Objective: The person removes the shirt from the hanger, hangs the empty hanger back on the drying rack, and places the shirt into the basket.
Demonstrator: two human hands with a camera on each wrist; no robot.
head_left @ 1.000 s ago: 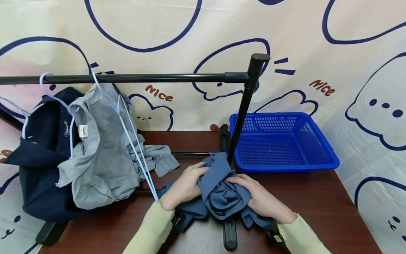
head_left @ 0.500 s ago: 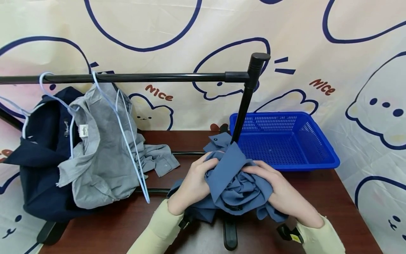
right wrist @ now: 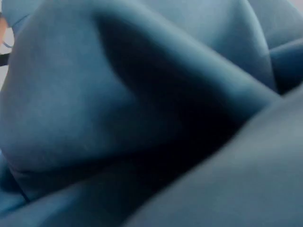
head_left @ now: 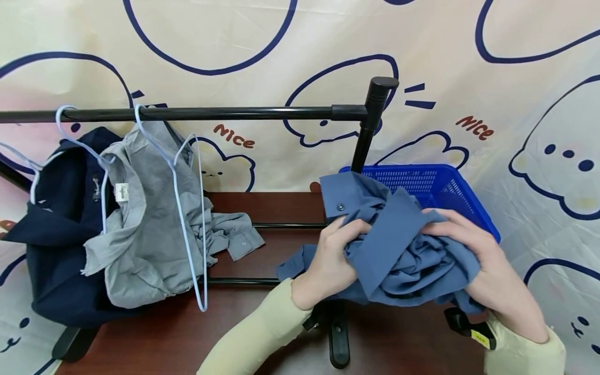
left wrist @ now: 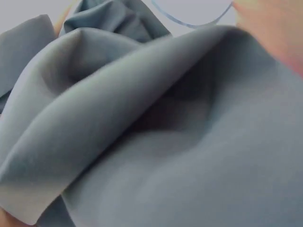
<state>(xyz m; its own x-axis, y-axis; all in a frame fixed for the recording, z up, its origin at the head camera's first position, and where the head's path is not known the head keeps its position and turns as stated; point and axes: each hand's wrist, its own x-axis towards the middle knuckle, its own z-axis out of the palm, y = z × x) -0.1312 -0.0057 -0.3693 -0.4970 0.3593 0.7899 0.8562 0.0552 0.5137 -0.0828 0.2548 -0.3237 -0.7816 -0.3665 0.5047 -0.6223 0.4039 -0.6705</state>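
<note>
A bunched blue shirt [head_left: 391,255] is held up in front of the rack's post, its buttoned flap pointing up and left. My left hand [head_left: 330,260] grips its left side. On the other side my right hand [head_left: 492,271] holds the bundle, fingers over the top of the cloth. Behind the shirt stands a blue plastic basket [head_left: 485,219], partly covered by it. Folds of the shirt [left wrist: 156,156] fill the left wrist view. Close, blurred shirt cloth [right wrist: 61,99] takes up nearly all of the right wrist view.
A black rack bar [head_left: 234,113] runs across the left, joined to an upright post [head_left: 367,120]. From it hang a grey shirt [head_left: 154,224], a navy garment [head_left: 70,276] and a bare light-blue hanger [head_left: 180,213]. The brown table [head_left: 154,344] lies below.
Both hands have carried the blue shirt right and up, so it now covers much of the basket. The bare light-blue hanger has turned and swung left, away from my left wrist.
</note>
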